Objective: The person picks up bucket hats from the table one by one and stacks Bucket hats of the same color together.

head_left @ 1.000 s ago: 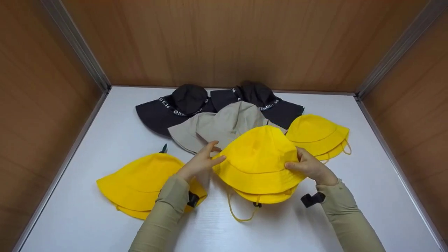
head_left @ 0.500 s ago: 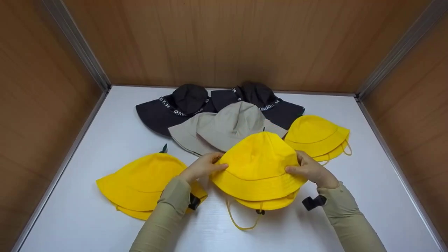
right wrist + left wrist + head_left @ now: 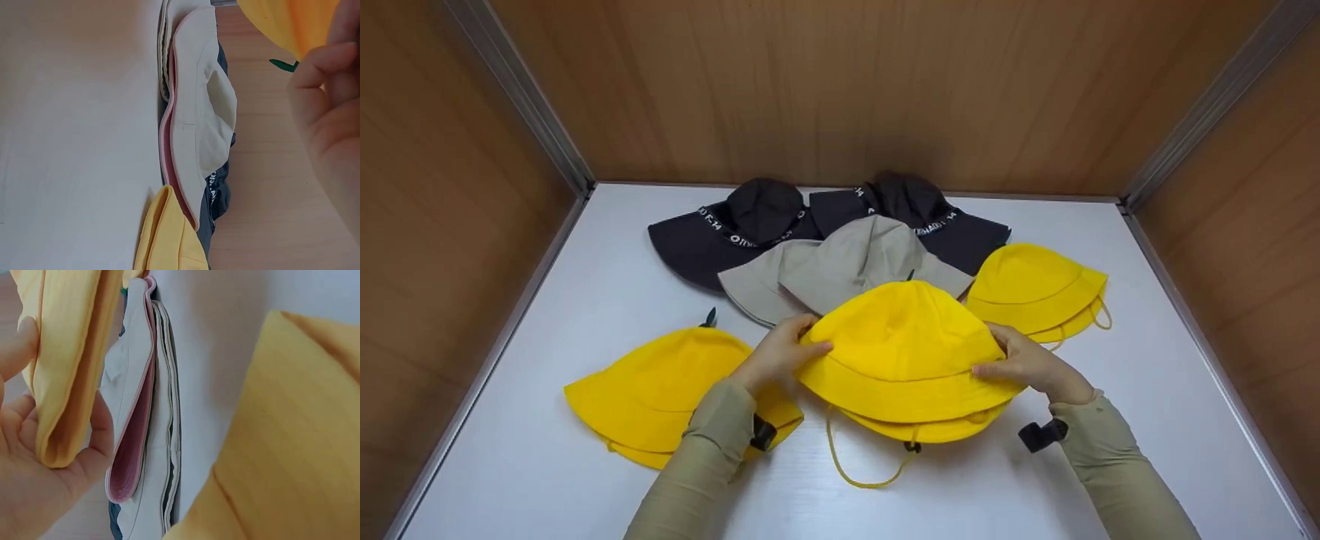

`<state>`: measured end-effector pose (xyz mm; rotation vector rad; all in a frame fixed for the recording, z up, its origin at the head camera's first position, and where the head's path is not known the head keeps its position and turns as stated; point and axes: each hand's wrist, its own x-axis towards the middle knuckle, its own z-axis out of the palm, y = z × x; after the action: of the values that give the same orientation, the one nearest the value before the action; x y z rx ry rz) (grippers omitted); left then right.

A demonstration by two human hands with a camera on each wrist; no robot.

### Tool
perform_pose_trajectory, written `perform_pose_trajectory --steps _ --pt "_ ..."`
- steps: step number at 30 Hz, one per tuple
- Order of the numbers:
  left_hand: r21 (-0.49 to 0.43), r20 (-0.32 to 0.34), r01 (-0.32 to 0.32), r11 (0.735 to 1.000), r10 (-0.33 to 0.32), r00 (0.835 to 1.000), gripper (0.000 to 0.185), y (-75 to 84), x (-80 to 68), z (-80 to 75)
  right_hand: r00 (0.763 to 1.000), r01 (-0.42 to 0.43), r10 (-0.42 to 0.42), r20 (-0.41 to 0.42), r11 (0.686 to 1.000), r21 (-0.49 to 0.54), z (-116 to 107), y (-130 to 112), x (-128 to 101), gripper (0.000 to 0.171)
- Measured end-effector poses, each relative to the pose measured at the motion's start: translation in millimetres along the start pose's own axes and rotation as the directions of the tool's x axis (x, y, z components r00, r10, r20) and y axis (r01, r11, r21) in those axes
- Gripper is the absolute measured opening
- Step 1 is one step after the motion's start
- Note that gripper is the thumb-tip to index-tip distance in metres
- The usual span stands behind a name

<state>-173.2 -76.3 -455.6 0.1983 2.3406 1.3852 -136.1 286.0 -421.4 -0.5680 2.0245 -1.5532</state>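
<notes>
Wood-look walls stand on three sides of a white worktop (image 3: 585,300) with bucket hats spread over it. Between the two hands is a yellow bucket hat (image 3: 904,345), held a little above the worktop. The left hand (image 3: 776,356) pinches its brim on one side, with the thumb on top and the fingers curled under, as the left wrist view shows (image 3: 42,455). The right hand (image 3: 1027,364) pinches the brim on the other side in the same way. This hat looks soft, thin and very light. It will bend and flop, not break, so the doubled edge of the brim is a good place to hold it. A yellow chin cord (image 3: 859,472) hangs loose below it and could catch on things. Just beyond the hands lies a grey bucket hat (image 3: 847,266), and past that two black bucket hats (image 3: 757,221). Another yellow hat (image 3: 660,390) lies under the left arm, and a smaller yellow hat (image 3: 1035,289) lies just beyond the right hand.
</notes>
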Motion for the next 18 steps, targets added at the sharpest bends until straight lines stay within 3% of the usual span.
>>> perform_pose_trajectory --steps 8,12,18 --pt "-0.023 -0.069 -0.061 0.998 0.059 0.996 0.023 2.0 -8.0 -10.0 0.998 -0.048 0.046 -0.041 0.998 -0.041 -2 9 -1 0.061" --pt "-0.025 -0.086 -0.075 0.997 0.073 0.994 0.024 8.0 -11.3 -16.1 0.987 -0.096 0.090 -0.135 0.994 -0.042 -5 10 2 0.059" --pt "0.016 -0.110 -0.130 0.991 0.131 0.985 0.027 24.7 -11.7 -30.7 0.946 -0.139 0.121 -0.300 0.989 -0.040 -10 6 9 0.055"
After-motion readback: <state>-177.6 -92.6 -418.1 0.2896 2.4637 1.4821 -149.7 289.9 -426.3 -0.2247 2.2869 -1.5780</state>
